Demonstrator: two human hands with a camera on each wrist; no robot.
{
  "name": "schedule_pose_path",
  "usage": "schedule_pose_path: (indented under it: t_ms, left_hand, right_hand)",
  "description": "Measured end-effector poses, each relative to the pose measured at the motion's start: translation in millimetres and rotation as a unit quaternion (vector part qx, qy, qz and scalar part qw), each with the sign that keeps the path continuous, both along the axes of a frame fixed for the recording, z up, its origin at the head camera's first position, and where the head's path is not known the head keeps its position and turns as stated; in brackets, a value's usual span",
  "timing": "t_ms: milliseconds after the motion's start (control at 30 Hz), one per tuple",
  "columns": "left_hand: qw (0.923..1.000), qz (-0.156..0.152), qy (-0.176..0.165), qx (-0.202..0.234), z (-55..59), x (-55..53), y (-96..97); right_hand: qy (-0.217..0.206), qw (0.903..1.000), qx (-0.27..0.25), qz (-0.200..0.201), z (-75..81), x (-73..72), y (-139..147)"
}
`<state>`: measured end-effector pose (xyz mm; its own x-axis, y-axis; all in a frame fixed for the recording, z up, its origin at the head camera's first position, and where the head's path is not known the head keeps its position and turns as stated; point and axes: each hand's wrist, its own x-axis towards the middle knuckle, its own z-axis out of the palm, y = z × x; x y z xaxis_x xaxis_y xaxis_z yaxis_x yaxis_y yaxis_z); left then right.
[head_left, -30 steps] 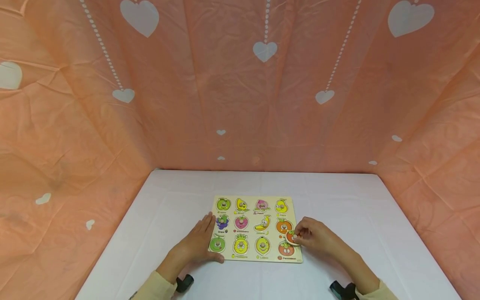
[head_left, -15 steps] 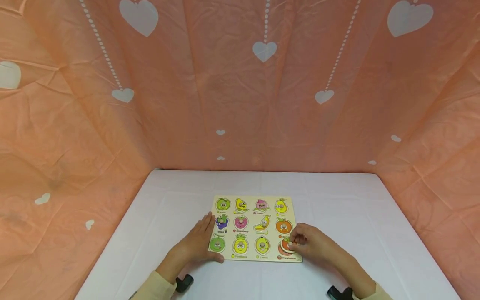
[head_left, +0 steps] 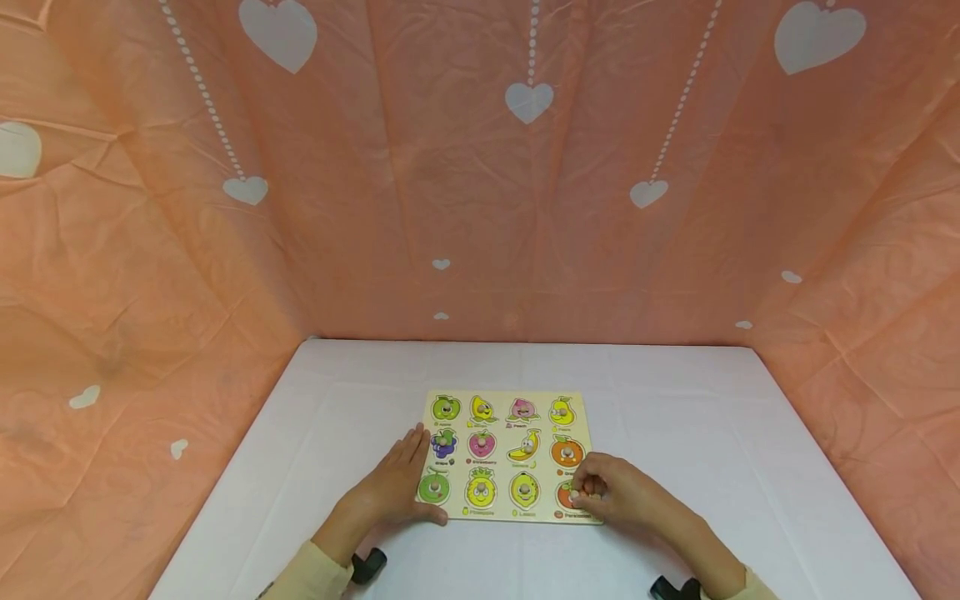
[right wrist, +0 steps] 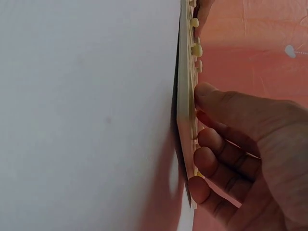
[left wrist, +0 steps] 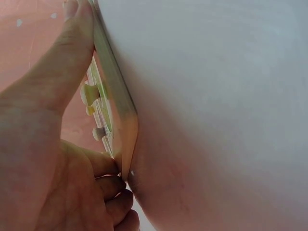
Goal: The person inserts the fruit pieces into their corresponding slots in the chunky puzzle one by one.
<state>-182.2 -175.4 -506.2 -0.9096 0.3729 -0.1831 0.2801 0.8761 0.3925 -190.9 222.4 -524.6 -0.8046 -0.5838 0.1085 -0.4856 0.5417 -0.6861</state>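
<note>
A wooden fruit puzzle board (head_left: 502,473) lies flat, rows of knobbed fruit pieces in its recesses. At its lower right corner my right hand (head_left: 626,490) pinches the red-orange persimmon piece (head_left: 564,496) between thumb and forefinger, over the persimmon recess. The fingers cover much of the piece; whether it sits flush is hidden. My left hand (head_left: 393,477) rests against the left edge, fingers straight, thumb by the near corner. In the left wrist view the left hand (left wrist: 72,178) touches the board's edge (left wrist: 118,91). The right hand's fingers (right wrist: 231,103) are by the board's face in the right wrist view.
A white cloth (head_left: 360,392) covers the table around the board. Orange sheets with white hearts (head_left: 529,102) stand at the back and both sides. Black wrist straps (head_left: 369,567) sit by both sleeves.
My right hand has moved down and slightly left with the persimmon piece, from between the orange and the persimmon recess to over that recess. The left hand has stayed still.
</note>
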Motion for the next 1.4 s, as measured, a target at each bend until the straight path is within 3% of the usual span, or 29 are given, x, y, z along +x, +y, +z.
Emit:
schedule_pose_path:
  t_ms: [267, 667, 1033, 1200, 1400]
  left_hand:
    - [1.0000, 0.002, -0.005, 0.003, -0.1, 0.3, 0.9]
    - [1.0000, 0.000, -0.008, 0.002, -4.0, -2.5, 0.1]
    - [0.9999, -0.010, -0.010, -0.003, -2.6, -3.0, -0.3]
    - [0.9999, -0.013, -0.009, -0.003, -1.8, -4.3, -2.8]
    - [0.9998, -0.011, 0.004, -0.014, -1.0, -7.7, -10.4]
  right_hand:
    - [0.008, 1.0000, 0.001, 0.003, -1.8, -0.2, 1]
    - [-0.034, 0.9994, -0.002, -0.003, -2.0, -2.1, 1]
    - [-0.021, 0.9997, -0.003, -0.007, -1.0, -1.0, 4]
    - [0.017, 0.9996, -0.009, -0.020, 1.9, -3.1, 9]
    - [0.136, 0.9893, -0.015, -0.051, 2.7, -11.3, 19]
